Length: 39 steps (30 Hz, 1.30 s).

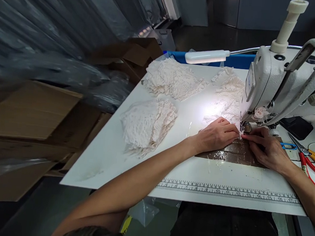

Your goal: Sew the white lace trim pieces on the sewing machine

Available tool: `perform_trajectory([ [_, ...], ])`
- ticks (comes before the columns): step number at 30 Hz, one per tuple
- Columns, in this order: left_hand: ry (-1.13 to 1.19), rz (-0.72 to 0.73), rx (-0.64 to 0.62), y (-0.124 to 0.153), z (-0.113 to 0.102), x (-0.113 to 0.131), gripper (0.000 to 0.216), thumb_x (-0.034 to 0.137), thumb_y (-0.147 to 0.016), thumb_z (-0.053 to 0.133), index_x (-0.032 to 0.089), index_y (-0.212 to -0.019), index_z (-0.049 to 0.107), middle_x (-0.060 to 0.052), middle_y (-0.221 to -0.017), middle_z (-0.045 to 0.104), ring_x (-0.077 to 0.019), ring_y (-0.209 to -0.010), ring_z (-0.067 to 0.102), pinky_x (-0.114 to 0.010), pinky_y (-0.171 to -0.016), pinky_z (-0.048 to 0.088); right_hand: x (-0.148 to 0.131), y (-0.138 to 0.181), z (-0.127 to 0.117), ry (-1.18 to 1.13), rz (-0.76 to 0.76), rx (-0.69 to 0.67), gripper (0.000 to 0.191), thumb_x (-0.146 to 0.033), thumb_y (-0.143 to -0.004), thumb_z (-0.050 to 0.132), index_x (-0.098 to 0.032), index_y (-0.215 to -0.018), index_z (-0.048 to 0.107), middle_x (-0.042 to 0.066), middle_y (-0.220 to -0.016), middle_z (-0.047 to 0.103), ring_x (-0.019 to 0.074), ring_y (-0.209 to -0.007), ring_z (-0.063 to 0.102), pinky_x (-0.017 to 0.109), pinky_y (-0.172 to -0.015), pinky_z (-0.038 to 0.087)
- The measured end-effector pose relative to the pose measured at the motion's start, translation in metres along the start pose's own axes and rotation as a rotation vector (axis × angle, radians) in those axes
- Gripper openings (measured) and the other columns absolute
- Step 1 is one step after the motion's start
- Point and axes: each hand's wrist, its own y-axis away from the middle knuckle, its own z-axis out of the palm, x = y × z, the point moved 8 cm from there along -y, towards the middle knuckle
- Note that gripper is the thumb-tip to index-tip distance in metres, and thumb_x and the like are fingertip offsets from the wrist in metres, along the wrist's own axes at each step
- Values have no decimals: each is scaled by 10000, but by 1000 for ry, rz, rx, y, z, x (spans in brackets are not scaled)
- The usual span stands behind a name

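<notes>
At the needle of a white sewing machine [261,79], my two hands meet just in front of the presser foot [244,127]. My left hand [218,135] has its fingers bent together on the edge of a piece of white lace [226,109], which trails away behind the hand under the lamp's glow. My right hand [271,148] pinches the near end of that lace, thumb and index finger close to my left fingertips. Both hands rest over a brown taped plate [233,155]. The exact spot under the needle is mostly hidden by my fingers.
Two lace stacks, one farther back [174,79] and one nearer [148,124], lie on the white table [110,165]. Red-handled scissors [305,166], a blue-handled tool [288,146] and a black phone-like object [297,127] sit at right. Cardboard boxes [27,111] stand left.
</notes>
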Motion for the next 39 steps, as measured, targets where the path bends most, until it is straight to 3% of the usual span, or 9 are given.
perform_trajectory([
  [9, -86, 84, -57, -3, -4, 10, 314, 164, -993, 355, 174, -866, 642, -22, -966, 712, -113, -773, 603, -366, -916, 422, -11, 5, 2, 174, -68, 30, 362, -252, -930, 431, -208, -1164, 705, 134, -1032, 593, 240, -932, 567, 415, -792, 520],
  [17, -156, 101, -64, -1, -8, 13, 272, 231, -964, 406, 164, -875, 654, -44, -965, 702, -148, -751, 580, -366, -857, 426, -22, 3, 3, 291, -83, 51, 366, -241, -940, 407, -189, -1177, 682, 140, -1027, 593, 254, -904, 544, 419, -749, 499],
  [25, -116, 52, -115, 2, -5, 6, 260, 287, -956, 424, 167, -1001, 650, -62, -1053, 683, -187, -855, 599, -429, -964, 406, -29, -1, 7, 502, -38, 9, 357, -207, -913, 411, -198, -1181, 648, 135, -995, 583, 224, -807, 530, 369, -693, 451],
  [33, -76, 6, -149, 2, -2, -2, 317, 334, -948, 420, 145, -1025, 662, -85, -1169, 654, -200, -887, 591, -440, -950, 399, -35, -11, 14, 698, -8, -45, 352, -167, -843, 458, -174, -1160, 612, 154, -973, 584, 248, -798, 537, 337, -619, 420],
  [39, -30, -40, -167, 3, 0, -6, 332, 353, -932, 422, 157, -1074, 648, -91, -1202, 634, -211, -920, 588, -459, -956, 376, -19, -4, 12, 553, 55, -39, 355, -285, -900, 451, -233, -1210, 616, 137, -988, 595, 226, -784, 553, 370, -686, 463],
])
